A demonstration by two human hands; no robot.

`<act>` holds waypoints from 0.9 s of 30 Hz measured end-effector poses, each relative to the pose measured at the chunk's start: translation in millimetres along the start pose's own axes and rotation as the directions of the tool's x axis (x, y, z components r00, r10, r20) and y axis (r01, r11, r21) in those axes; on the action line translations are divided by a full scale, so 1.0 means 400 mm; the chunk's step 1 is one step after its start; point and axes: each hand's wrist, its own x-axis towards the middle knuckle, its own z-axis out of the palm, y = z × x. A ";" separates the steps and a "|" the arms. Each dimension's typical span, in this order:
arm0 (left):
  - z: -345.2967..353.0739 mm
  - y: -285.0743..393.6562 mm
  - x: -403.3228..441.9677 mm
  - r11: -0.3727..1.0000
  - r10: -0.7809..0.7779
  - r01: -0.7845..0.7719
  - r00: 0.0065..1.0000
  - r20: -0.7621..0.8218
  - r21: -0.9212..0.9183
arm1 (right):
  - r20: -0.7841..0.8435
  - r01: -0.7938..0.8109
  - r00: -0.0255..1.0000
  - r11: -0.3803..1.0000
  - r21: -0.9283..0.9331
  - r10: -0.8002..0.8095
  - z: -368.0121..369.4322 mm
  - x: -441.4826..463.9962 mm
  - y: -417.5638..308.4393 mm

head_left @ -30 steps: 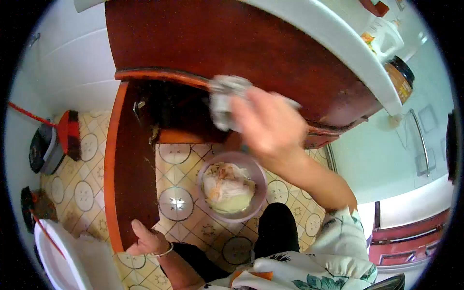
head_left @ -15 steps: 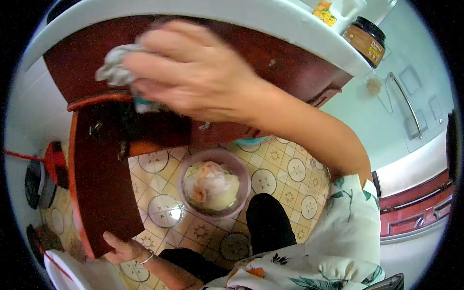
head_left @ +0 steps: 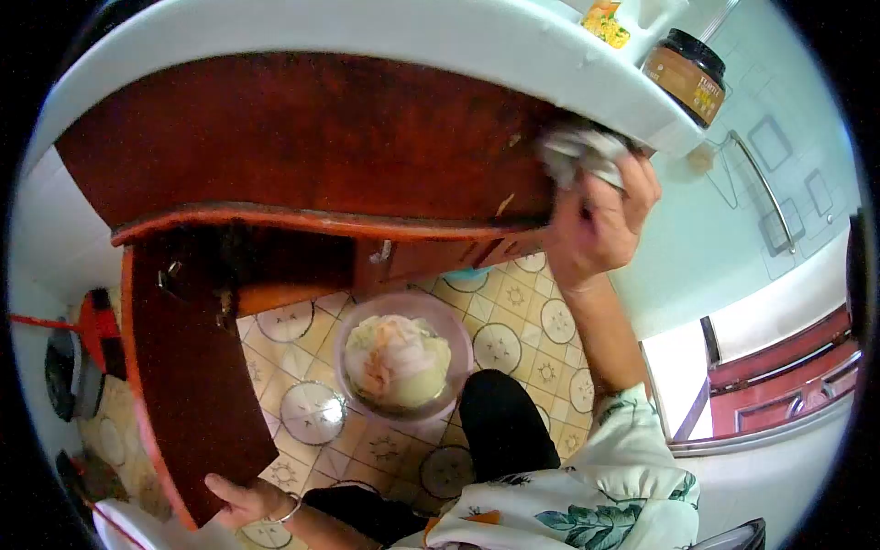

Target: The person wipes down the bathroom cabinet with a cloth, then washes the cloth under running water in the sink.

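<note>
Your right hand (head_left: pixel 600 225) clutches a bunched cloth (head_left: pixel 587 156), likely soft, light and best held by its gathered middle, at the right end of the cabinet front (head_left: pixel 321 137), while your left hand (head_left: pixel 252 500) clasps the swung-out door (head_left: pixel 192 394) below the cabinet front's left end.

A black-lidded jar (head_left: pixel 686 81) with a brown label stands beside a white container (head_left: pixel 653 20) at upper right, a metal bar handle (head_left: pixel 765 197) upright on the pale panel (head_left: pixel 674 243), a red brush head (head_left: pixel 99 332) at far left.
</note>
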 end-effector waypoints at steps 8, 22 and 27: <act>0.015 0.014 -0.007 0.997 -0.018 0.026 0.992 -0.122 0.066 | -0.025 0.302 0.950 0.890 0.341 -0.312 0.204 0.190 -0.313; 0.007 0.018 -0.018 0.998 -0.032 0.041 0.987 -0.158 0.053 | 0.054 0.254 0.955 0.900 0.354 -0.291 0.024 0.076 -0.027; -0.003 0.001 -0.008 0.996 -0.011 0.022 0.993 -0.121 0.091 | -0.193 0.296 0.952 0.866 0.403 -0.236 0.194 0.188 -0.253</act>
